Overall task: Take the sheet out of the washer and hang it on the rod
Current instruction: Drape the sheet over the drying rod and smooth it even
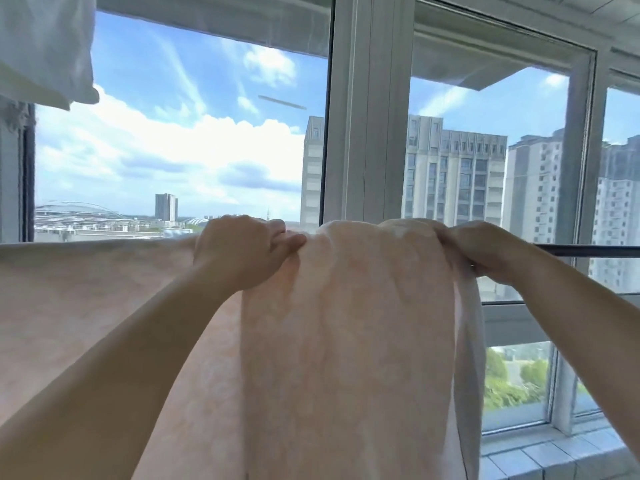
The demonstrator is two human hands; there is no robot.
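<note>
sheet (pixel 346 323) draped over rod (pixel 588 251) | our left hand (pixel 239 251) fingers pinch its fold | our right hand (pixel 478 245) fingers clamp its right edge

- The sheet (pixel 346 341) is pale peach-pink with a faint, lighter mottled pattern; its narrow edge band on the right looks white.
- The rod (pixel 588 251) is dark, near black.
- The window frame (pixel 367 109) is white to light grey.
- The cloth (pixel 45 46) hanging at upper left is white.
- The sky is bright blue with white clouds.
- The high-rise buildings outside are grey and off-white.
- The trees below are vivid green.
- The tiled sill (pixel 554 455) is white.
</note>
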